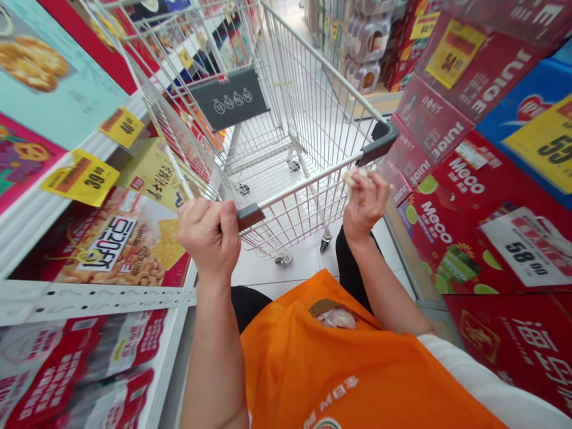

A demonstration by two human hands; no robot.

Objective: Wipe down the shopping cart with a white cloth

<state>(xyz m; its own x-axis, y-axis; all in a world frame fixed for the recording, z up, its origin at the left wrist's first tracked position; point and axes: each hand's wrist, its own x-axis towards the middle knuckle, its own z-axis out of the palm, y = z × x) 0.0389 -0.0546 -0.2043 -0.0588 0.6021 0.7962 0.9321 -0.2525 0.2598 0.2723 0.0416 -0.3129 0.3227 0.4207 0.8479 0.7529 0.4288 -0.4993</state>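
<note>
A wire shopping cart (308, 179) stands in front of me, with its basket bare. My left hand (210, 235) is closed around the left end of its handle, beside a dark grey grip piece (250, 217). Close to the handle's right side, my right hand (365, 202) is curled around a small pale crumpled thing (355, 174), perhaps tissue or thin plastic. Whether those fingers also touch the metal bar I cannot tell. A grey panel (230, 98) with round symbols sits on the cart's far part. My orange apron (304, 357) has crumpled clear plastic (338, 318) in its pocket.
Shelves with boxed snacks (120, 244) and yellow price tags (84, 177) run close along the left. Stacked red drink cartons (469, 220) line the right. Packs of bottles (369, 42) stand farther off, and white floor tiles (286, 271) show under the cart.
</note>
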